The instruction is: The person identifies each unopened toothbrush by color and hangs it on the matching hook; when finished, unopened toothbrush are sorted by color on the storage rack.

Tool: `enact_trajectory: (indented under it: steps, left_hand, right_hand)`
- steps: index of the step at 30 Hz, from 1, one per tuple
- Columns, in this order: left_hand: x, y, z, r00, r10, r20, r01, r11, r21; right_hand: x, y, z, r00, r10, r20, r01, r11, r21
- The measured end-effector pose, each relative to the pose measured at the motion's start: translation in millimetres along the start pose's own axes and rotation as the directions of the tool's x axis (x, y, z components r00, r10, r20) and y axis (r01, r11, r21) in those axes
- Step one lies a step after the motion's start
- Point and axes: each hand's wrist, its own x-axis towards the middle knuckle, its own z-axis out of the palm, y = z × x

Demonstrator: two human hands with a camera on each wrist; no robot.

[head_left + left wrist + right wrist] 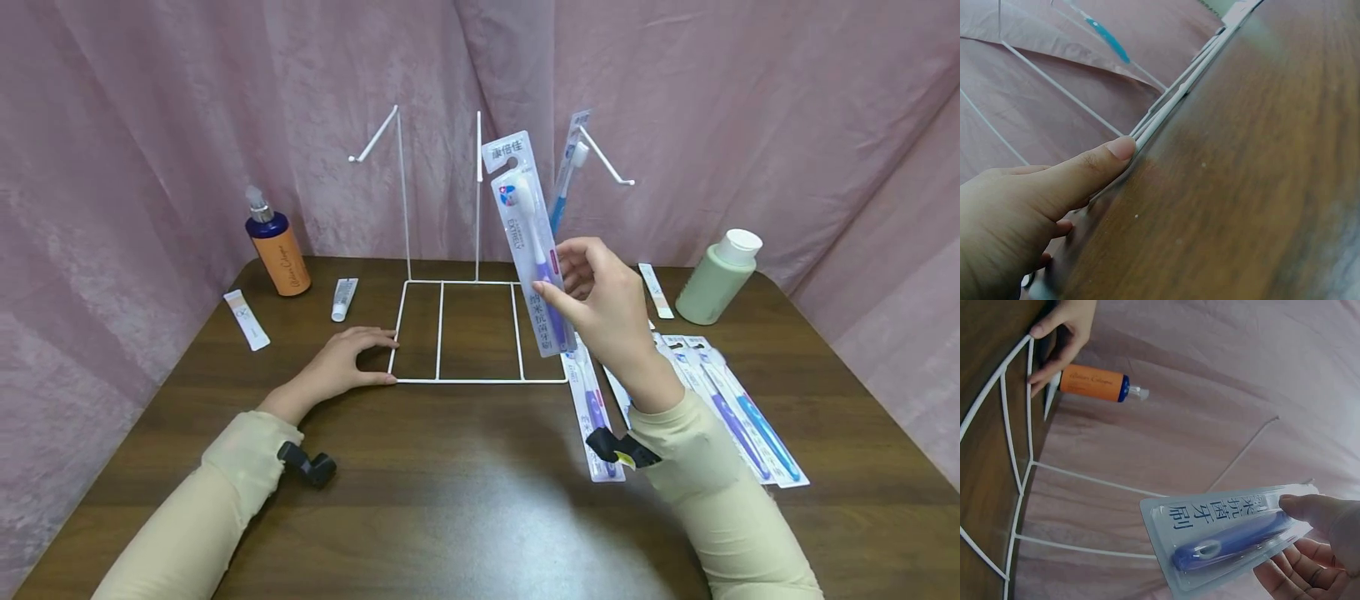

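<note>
**A light rack, a slippery pack**

The purple toothbrush pack point(531, 250) stands upright in the air in front of the white wire rack point(477, 333), just short of its middle hook point(479, 154). The right hand point(603, 308) pinches it low down, thumb on the front and fingers curled behind — a hold on smooth plastic far from the hang hole at the top. That top end could wobble or tilt, and the pack might slip through the fingers.

The rack looks light. The left hand point(345, 360) lies flat on the tabletop point(465, 483), fingers straight, thumb tip touching the base wire; a hard push on a hook could tip or skid the frame, shaking loose the blue toothbrush pack point(564, 179) hanging on the right hook — or knocking the orange pump bottle point(276, 246) nearby.
</note>
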Motion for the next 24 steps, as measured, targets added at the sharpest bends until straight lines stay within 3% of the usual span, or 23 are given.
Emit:
enact_trajectory:
  steps: [15,24]
  left_hand:
    - [-0.5,0.5,0.4,1.0,-0.01,0.006,0.01,1.0,0.002]
    - [-0.1,-0.5,1.5,1.0,-0.009,0.003,0.009,1.0,0.007]
  right_hand:
    - [10,2,41,0.998,0.039,0.056,-0.039,0.999,-0.014]
    - [28,20,71,0.993,0.119,-0.019,-0.118,0.993,0.029]
